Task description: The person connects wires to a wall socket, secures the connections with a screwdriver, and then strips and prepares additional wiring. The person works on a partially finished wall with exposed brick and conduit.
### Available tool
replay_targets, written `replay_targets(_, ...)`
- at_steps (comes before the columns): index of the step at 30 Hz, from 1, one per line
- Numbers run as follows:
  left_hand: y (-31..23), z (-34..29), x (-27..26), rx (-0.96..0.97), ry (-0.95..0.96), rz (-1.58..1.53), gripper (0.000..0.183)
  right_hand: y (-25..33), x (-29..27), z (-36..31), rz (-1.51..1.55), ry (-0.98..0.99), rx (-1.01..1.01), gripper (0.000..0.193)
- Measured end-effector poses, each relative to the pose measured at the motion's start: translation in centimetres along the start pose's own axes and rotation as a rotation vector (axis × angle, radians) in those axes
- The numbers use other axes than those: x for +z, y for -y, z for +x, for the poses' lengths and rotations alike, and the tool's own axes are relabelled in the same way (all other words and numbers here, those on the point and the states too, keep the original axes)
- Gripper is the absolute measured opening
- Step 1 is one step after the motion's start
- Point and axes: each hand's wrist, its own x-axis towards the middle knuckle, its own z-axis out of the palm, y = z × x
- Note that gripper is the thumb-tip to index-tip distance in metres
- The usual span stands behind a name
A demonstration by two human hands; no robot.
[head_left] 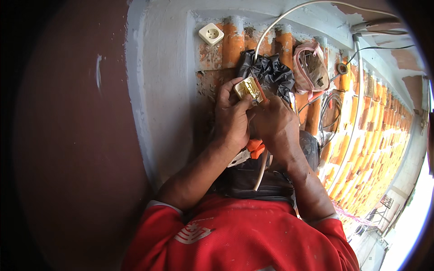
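Note:
My left hand (233, 110) is closed around the opened base of a socket outlet (245, 89), a small pale box with brass contacts inside. Its thumb presses on the near edge of the box. My right hand (275, 115) is closed with curled fingers right against the box's right side; whatever it grips is hidden by the fingers. A thin red strip (258, 86) runs along that side of the box. Below the hands, a pale cable end (261, 176) and an orange-handled metal tool (255, 148) lie by my lap.
A square cream socket cover (211, 34) rests on the orange roof tiles (233, 40). Black plastic (271, 70), a pink-trimmed pouch (312, 67), a dark cable coil (331, 117) and a tape roll (342, 68) lie ahead and right. A white cable (275, 20) arches overhead; a wall (77, 135) stands left.

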Motion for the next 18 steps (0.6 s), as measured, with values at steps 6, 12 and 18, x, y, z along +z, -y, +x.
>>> replay_targets(6, -0.6, 0.1, 0.7, 0.017, 0.011, 0.05, 0.044, -1.9, -1.0, 1.4, -0.033, 0.003, -0.318, 0.018)
replay_targets(12, -1.1, 0.1, -0.3, 0.021, 0.159, 0.007, 0.046, -1.8, -2.5, 2.4, 0.296, 0.134, -0.02, 0.018)
replay_targets(18, -1.4, -0.6, -0.6, 0.15, 0.35, -0.001, 0.052, -2.6, -2.0, 1.6, 0.798, 0.132, 0.067, 0.018)
